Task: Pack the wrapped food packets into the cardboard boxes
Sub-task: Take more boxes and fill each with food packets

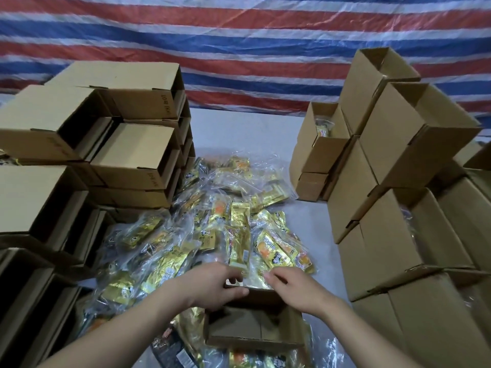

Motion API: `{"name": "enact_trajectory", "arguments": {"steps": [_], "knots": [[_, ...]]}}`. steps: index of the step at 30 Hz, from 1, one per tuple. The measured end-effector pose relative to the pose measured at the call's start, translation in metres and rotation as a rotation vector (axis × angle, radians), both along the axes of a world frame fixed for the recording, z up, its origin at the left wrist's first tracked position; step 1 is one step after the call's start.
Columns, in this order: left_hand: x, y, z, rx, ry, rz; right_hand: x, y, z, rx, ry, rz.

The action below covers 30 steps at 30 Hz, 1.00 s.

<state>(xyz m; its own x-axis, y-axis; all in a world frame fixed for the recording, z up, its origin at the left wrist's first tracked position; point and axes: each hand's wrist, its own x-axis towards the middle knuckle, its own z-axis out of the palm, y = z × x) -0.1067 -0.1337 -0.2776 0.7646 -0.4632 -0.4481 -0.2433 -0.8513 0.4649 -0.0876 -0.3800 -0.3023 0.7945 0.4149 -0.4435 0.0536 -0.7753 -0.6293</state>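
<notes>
hands over crinkly gold packets

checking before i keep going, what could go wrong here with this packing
The open box sits on slippery packets, not bare table, so it may tip as both hands, left hand and right hand, pull a packet in. The tall stacked boxes to the right lean unevenly and could topple if bumped.

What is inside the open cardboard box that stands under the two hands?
The open box shows only bare brown cardboard inside, no packet. Its far end is covered by the left hand and right hand, so that part cannot be seen.
</notes>
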Motion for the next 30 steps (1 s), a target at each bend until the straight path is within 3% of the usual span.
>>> {"name": "enact_trajectory", "arguments": {"steps": [3, 6, 11, 17, 23, 30], "knots": [[0.019, -0.008, 0.002, -0.075, 0.079, 0.08, 0.008, -0.008, -0.002, 0.095, 0.097, -0.173], [0.052, -0.026, -0.003, -0.044, -0.019, 0.075, 0.027, -0.016, -0.005, 0.076, 0.088, -0.28], [0.108, -0.077, -0.037, 0.325, -0.276, -0.209, 0.065, -0.031, -0.007, 0.085, 0.075, -0.425], [0.141, -0.132, -0.096, 0.592, -0.368, -0.498, 0.087, -0.043, -0.015, 0.117, 0.062, -0.554], [0.151, -0.164, -0.135, 0.662, -0.33, -0.576, 0.092, -0.052, -0.026, 0.175, 0.086, -0.628], [0.154, -0.15, -0.138, 0.633, -0.38, -0.592, 0.093, -0.063, -0.033, 0.177, 0.114, -0.662]]}}
